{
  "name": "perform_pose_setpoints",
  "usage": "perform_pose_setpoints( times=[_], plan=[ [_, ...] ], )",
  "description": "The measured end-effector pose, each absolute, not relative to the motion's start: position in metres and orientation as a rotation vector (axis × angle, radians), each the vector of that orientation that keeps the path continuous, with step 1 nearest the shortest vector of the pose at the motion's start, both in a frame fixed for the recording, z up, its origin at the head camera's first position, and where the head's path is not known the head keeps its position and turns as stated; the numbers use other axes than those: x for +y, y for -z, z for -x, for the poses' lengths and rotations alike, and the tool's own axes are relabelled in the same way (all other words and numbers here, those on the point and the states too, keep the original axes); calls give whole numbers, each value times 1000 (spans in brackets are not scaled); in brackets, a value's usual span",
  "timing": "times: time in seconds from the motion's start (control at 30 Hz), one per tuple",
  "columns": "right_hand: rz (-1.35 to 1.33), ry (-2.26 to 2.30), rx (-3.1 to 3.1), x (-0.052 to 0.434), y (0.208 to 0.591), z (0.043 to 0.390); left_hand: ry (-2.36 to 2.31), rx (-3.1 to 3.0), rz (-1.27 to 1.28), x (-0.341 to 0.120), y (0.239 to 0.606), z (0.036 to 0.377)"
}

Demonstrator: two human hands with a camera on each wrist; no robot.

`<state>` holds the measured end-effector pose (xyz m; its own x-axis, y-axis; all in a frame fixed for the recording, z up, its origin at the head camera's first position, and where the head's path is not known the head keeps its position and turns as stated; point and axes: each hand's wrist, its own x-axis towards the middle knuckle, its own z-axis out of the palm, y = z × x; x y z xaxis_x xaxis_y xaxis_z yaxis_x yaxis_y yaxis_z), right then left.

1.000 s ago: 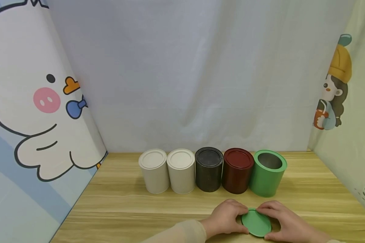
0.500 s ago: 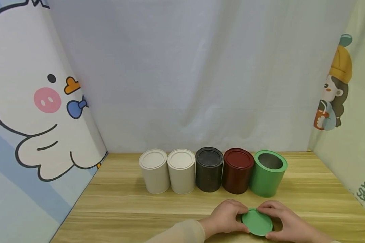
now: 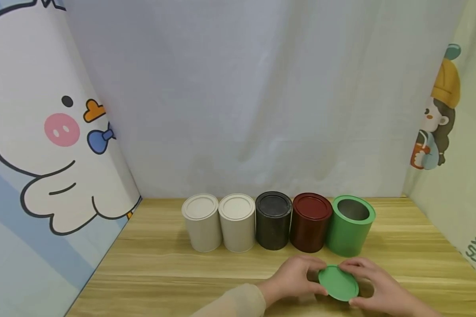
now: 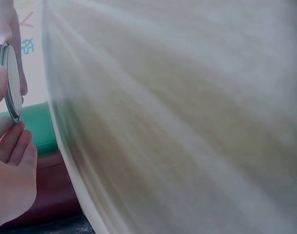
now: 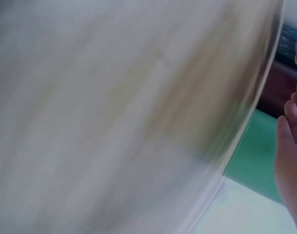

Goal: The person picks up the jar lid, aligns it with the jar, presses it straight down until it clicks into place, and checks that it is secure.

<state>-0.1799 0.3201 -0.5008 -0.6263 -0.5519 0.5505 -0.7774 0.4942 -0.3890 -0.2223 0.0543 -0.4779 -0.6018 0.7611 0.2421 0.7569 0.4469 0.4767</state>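
Note:
A round green lid [image 3: 338, 283] is held between both hands, above the wooden table near its front. My left hand [image 3: 295, 277] grips the lid's left edge with fingers and thumb. Across from it, my right hand [image 3: 382, 287] pinches the right edge. Seen almost edge-on in the left wrist view, the lid [image 4: 14, 85] shows a pale underside. Behind the hands stands the green can [image 3: 348, 237], uncovered, its dark inside visible. In the right wrist view the right hand [image 5: 292, 156] is partly cut off by the frame edge.
Left of the green can, in a row, stand a dark red can [image 3: 310, 231], a black can [image 3: 273, 231] and two white cans [image 3: 238, 233], all lidded. The wooden table [image 3: 162, 268] ends at a grey curtain [image 3: 230, 110]. Printed cloth hangs at both sides.
Both hands have raised the green lid slightly and moved it a little forward and to the right. The cans have stayed in place.

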Motion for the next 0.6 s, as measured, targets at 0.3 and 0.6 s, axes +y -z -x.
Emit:
perform_pose_setpoints(
  times=[0.3,0.6],
  plan=[
    [-1078,-839,-2331,318,492,179,-1021,2648,-1394,54,473,225],
    [-1036,-839,-2320,315,476,179,-1101,2626,-1437,54,459,230]
  ],
)
